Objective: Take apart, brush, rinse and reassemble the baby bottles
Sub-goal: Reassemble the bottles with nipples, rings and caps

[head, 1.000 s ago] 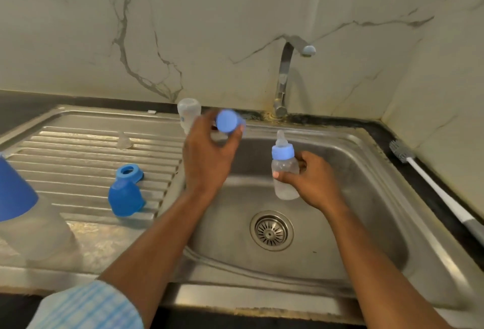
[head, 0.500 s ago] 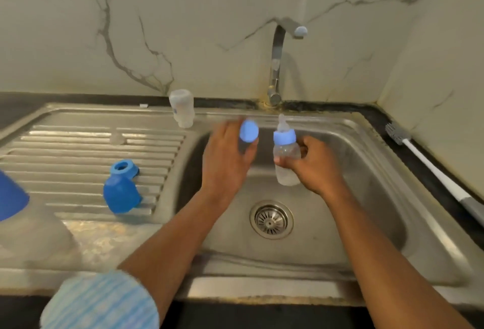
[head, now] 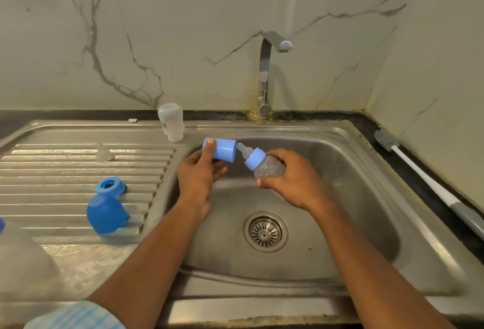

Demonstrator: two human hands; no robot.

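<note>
My right hand (head: 297,184) grips a small clear baby bottle (head: 268,169) with a light blue collar and a clear teat, tilted so the teat points up and left. My left hand (head: 200,175) holds a light blue cap (head: 222,151) on its side, its open end facing the teat tip and almost touching it. Both are above the steel sink basin (head: 353,197). An upturned clear bottle body (head: 170,122) stands at the sink's back rim. On the ribbed drainboard (head: 52,171) lie a blue dome cap (head: 106,214), a blue collar ring (head: 110,186) and a clear teat (head: 104,154).
A steel tap (head: 265,74) rises behind the basin. A white-handled bottle brush (head: 419,174) lies on the dark counter at right. A large clear bottle with a blue top (head: 15,258) sits blurred at the near left. The drain (head: 265,231) is in the basin floor.
My left hand brought the blue cap rightwards and turned it on its side towards the teat. My right hand tilted the small bottle from upright to leaning left.
</note>
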